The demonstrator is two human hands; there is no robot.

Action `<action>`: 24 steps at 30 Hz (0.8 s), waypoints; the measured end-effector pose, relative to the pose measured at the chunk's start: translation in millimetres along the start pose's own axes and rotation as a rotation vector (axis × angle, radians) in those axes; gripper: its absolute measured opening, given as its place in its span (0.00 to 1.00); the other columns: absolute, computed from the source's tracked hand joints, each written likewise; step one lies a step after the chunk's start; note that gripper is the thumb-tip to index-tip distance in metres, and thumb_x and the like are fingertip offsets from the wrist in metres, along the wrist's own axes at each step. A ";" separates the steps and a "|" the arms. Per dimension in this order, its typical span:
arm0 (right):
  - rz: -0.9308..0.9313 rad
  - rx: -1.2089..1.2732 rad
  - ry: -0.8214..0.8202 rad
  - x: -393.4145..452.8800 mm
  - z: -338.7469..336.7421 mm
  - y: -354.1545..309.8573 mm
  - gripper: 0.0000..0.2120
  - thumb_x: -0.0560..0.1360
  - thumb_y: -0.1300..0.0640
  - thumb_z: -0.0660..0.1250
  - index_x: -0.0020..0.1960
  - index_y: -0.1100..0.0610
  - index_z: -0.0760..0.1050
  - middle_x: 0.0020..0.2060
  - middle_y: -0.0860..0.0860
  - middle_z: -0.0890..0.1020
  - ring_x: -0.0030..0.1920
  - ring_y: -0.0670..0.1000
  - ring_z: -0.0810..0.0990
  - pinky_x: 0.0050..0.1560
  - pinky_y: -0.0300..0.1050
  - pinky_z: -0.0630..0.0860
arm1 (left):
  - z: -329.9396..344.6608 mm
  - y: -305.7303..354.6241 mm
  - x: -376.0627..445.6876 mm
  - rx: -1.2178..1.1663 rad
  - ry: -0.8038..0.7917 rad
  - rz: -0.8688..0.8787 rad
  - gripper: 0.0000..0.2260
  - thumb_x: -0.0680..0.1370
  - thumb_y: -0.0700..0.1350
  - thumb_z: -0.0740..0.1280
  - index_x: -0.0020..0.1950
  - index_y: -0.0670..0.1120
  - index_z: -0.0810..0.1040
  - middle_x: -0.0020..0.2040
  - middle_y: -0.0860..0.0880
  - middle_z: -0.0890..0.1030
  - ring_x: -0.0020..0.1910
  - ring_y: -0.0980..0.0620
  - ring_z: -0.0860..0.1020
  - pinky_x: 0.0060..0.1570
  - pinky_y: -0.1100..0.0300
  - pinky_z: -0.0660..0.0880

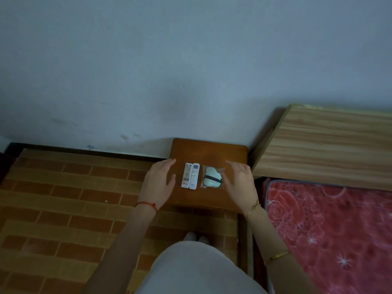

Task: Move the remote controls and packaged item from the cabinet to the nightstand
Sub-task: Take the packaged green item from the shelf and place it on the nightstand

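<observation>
I stand over the brown wooden nightstand [210, 151], which sits against the pale wall [169, 71], and everything I name here I place against it. On its top lie three things: two white remote controls side by side, touching along their long edges, and one packaged item to their right, apart from them by a thin strip of bare wood. The left remote [185, 176] carries a red mark at its near end; the right remote [194, 176] has a small screen at its far end. The packaged item [212, 177] is a clear plastic bag holding something pale green with a dark band across it. My left hand [159, 177] hovers at the nightstand's left edge, fingers spread and released, holding nothing and not touching the remotes. My right hand [241, 179] hovers at the nightstand's right side, just beside the bag, also loose and empty; whether a fingertip brushes the plastic I cannot tell. A red string bracelet [148, 205] circles my left wrist, and two thin gold bracelets sit on my right arm. To the nightstand's right a light wooden headboard [328, 145] leans along the wall, with a red rose-patterned blanket [328, 230] below it. To the nightstand's left spreads brick-patterned flooring [74, 198]. Nothing on the top stands between my hands and the three things.
</observation>
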State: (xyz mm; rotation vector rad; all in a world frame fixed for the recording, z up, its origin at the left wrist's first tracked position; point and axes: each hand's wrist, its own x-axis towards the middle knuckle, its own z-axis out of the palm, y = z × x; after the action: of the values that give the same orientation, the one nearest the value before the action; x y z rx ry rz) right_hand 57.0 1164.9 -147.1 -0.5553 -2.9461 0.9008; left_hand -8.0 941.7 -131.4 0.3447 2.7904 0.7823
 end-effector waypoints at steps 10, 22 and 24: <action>-0.062 0.015 -0.002 -46.4 -8.3 -32.5 0.20 0.77 0.54 0.66 0.69 0.55 0.71 0.64 0.53 0.76 0.68 0.53 0.68 0.70 0.48 0.67 | -33.8 -18.5 -71.4 -0.009 0.064 -0.061 0.21 0.80 0.44 0.63 0.74 0.49 0.67 0.73 0.49 0.69 0.73 0.51 0.66 0.73 0.52 0.65; -0.360 0.020 -0.172 -41.9 13.7 -128.0 0.21 0.78 0.51 0.64 0.70 0.54 0.69 0.66 0.51 0.75 0.70 0.52 0.67 0.69 0.44 0.64 | -97.4 -74.7 -140.4 -0.032 0.327 -0.224 0.20 0.80 0.44 0.64 0.72 0.49 0.70 0.70 0.48 0.72 0.70 0.50 0.69 0.71 0.53 0.66; -0.434 0.006 -0.224 -42.8 25.5 -151.8 0.20 0.79 0.51 0.64 0.69 0.54 0.70 0.65 0.52 0.75 0.69 0.52 0.67 0.68 0.45 0.65 | -105.9 -88.0 -156.9 -0.005 0.374 -0.272 0.20 0.80 0.44 0.64 0.72 0.48 0.70 0.70 0.48 0.73 0.71 0.49 0.68 0.72 0.51 0.65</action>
State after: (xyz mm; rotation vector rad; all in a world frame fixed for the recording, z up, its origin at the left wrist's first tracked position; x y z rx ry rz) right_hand 44.0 1019.6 -82.0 0.1995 -3.0597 0.9659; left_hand 97.3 773.4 -66.6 -0.2035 3.0802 0.8614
